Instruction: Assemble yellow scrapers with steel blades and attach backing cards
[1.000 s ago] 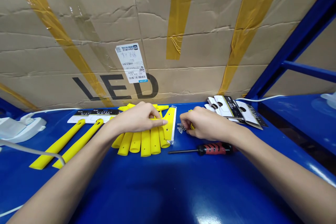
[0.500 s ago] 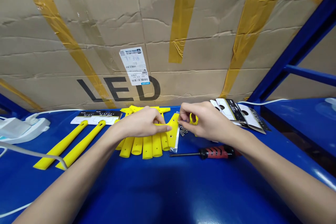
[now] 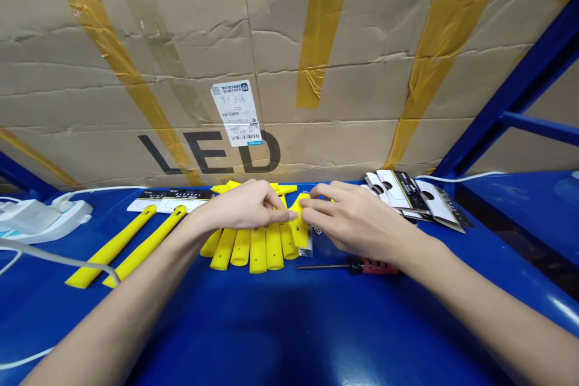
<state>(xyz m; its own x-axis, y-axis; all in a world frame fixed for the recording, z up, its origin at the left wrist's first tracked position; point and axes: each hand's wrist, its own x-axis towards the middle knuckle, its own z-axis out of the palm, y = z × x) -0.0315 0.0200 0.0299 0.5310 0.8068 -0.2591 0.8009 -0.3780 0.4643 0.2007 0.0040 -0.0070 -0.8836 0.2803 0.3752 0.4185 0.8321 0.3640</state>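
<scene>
My left hand pinches a flat yellow plastic part with small holes between thumb and fingers. Bent over the part's right edge are the fingertips of my right hand; whatever lies between them is hidden. Below my left hand, several yellow plastic handles with holes near their ends lie side by side. A clear plastic bag shows behind the held part, and a few small screws peek out beside my right hand. In front lies a screwdriver with a red and black grip.
Two long yellow handles lie at the left by printed cards. More cards are stacked at the right. A white power strip with cables sits far left. A taped cardboard box walls off the blue table's back.
My right hand has turned palm-down, its fingers moving left onto the yellow part and covering most of the screws. My left hand keeps its pinch. The whole view has shifted slightly.
</scene>
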